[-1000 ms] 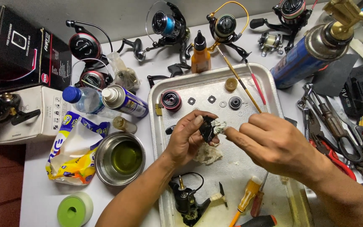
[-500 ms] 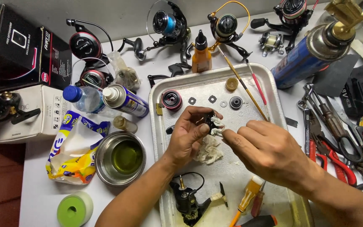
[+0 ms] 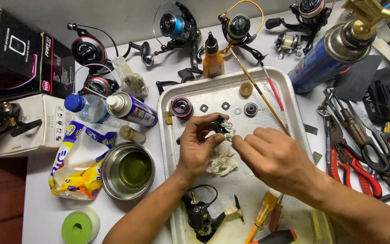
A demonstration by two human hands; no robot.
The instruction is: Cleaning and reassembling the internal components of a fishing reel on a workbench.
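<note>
Small black reel part (image 3: 220, 125) sits at frame centre, pinched in the left hand (image 3: 198, 147) fingers above the metal tray (image 3: 168, 135). Right hand (image 3: 274, 158) fingers press a white rag scrap (image 3: 229, 132) against it; wiping looks underway, with washers (image 3: 225, 106) and a stripped reel body (image 3: 200, 218) unassembled. An oil bowl (image 3: 129, 171) lies lower left, pliers (image 3: 353, 167) right.

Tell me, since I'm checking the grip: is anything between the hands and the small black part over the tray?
Nothing visible. The left hand pinches the small black part directly; the right hand presses a scrap of white tissue against it, above the metal tray.
</note>
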